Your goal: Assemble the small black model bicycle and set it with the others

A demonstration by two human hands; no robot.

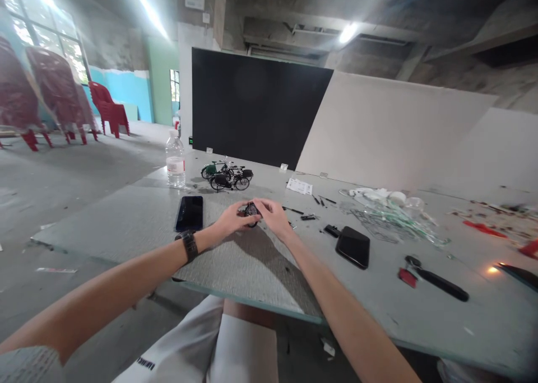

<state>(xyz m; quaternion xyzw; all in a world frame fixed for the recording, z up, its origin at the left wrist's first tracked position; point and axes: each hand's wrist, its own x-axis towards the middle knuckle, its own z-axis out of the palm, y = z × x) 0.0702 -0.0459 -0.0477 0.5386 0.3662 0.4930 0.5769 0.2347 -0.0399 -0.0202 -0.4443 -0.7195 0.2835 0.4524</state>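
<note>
Both my hands meet over the grey table [126, 220], pinching a small dark wheel-like part [251, 210] between them. My left hand [230, 219], with a black watch on its wrist, grips the part from the left with closed fingers. My right hand [274, 215] grips it from the right, fingers curled over it. Behind the hands stand two finished model bicycles, a black one [231, 180] and a green one [213, 169]. A black phone [189, 213] lies just left of my left hand.
A water bottle [175, 160] stands at the table's left rear. A black case [353, 246], a black-handled tool [439, 280], a small red piece [407, 277], clear plastic bags and part frames [386, 212] and a paper sheet [299, 186] lie to the right. Red chairs [108, 108] are stacked far left.
</note>
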